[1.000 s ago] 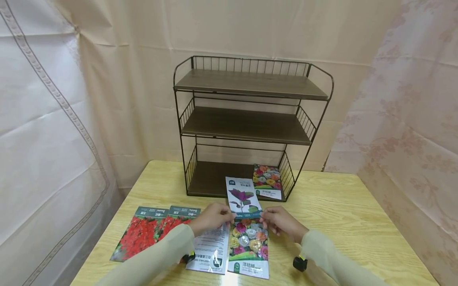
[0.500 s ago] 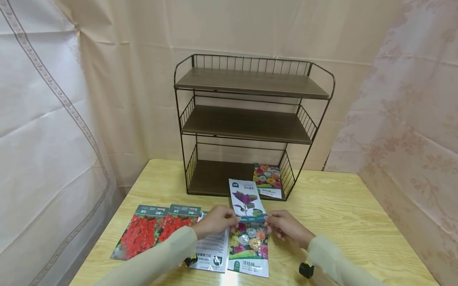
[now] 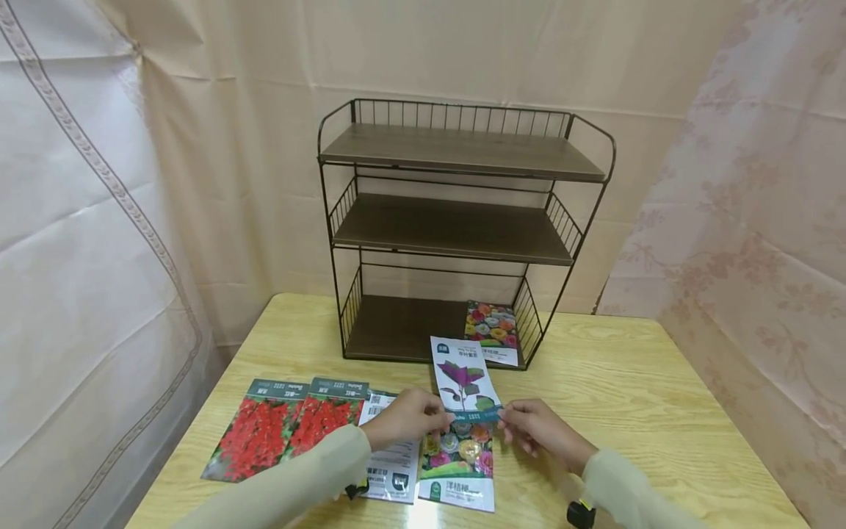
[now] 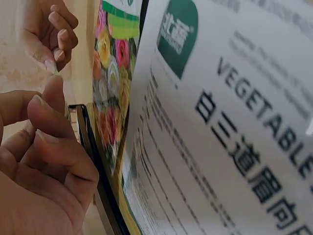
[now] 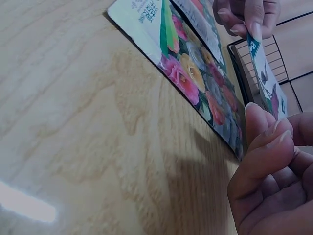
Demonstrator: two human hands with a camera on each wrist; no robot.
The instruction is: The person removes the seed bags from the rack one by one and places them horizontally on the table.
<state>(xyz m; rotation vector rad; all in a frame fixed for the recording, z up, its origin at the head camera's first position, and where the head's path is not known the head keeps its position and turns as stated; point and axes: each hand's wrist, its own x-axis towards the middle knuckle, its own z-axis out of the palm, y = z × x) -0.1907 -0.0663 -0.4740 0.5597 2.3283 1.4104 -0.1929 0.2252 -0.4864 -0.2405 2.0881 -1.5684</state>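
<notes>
Both hands hold one white seed packet (image 3: 464,380) with a purple-leaved plant on it, by the corners of its teal near edge. My left hand (image 3: 413,419) pinches the left corner, and my right hand (image 3: 543,432) pinches the right one. In the right wrist view the packet (image 5: 266,78) spans the space between the two hands, raised off the table. Under it on the table lies a seed packet with many-coloured flowers (image 3: 457,474). Left of that, partly behind my left hand, is a white packet with printed text (image 3: 393,472), seen close up in the left wrist view.
Two seed packets with red flowers (image 3: 254,437) lie overlapping on the wooden table (image 3: 615,397) at the left. A three-tier rack (image 3: 456,229) stands at the back. On its bottom shelf, at the right, rests another many-coloured flower packet (image 3: 492,328).
The purple-plant packet has come slightly nearer and to the right, with both hands still pinching it. The packets on the table and on the rack have stayed put.
</notes>
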